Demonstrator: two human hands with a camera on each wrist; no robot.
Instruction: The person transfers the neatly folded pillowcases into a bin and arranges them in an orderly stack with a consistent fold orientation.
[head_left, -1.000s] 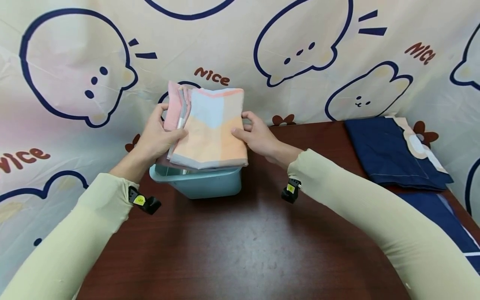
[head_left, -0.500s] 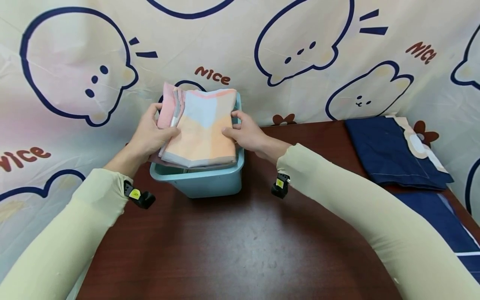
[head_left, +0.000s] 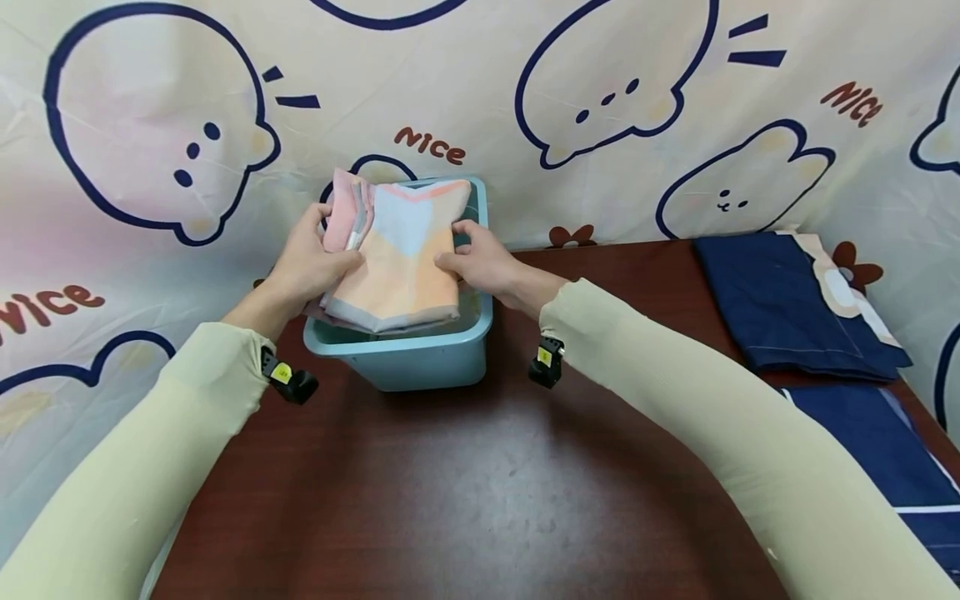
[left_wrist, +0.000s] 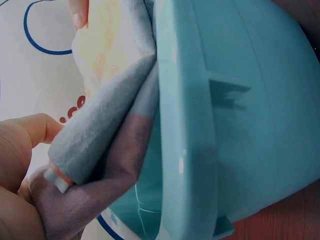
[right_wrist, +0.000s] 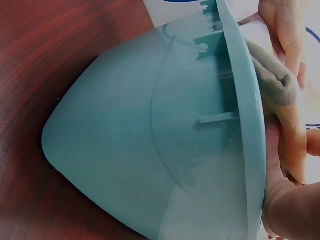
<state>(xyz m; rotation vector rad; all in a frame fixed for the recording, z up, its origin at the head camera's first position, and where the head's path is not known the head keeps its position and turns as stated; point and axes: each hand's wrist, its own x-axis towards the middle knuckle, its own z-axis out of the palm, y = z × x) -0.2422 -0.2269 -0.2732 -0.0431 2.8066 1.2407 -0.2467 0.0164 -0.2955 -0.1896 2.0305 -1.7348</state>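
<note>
A folded cloth (head_left: 401, 267) in peach, light blue, pink and grey is held at the mouth of a light blue plastic basin (head_left: 423, 367). My left hand (head_left: 306, 265) grips its left side, thumb on top. On the right side, my right hand (head_left: 486, 260) pinches the cloth's edge, thumb on top and fingers behind. In the left wrist view, the cloth's grey and mauve folded layers (left_wrist: 100, 135) hang beside the basin's rim (left_wrist: 175, 120). The right wrist view has the right hand (right_wrist: 295, 210) just over the rim; the basin's inside is mostly hidden.
A dark navy folded cloth (head_left: 787, 308) with a beige and white pattern lies at the back right of the brown table (head_left: 510, 483). Nearer lies another navy cloth (head_left: 862, 442) with a white stripe. A printed sheet (head_left: 480, 92) hangs behind the basin.
The cloth has shifted a little left and sunk lower into the basin's opening, so more of the rim shows on the right. My right hand has moved left with it.
</note>
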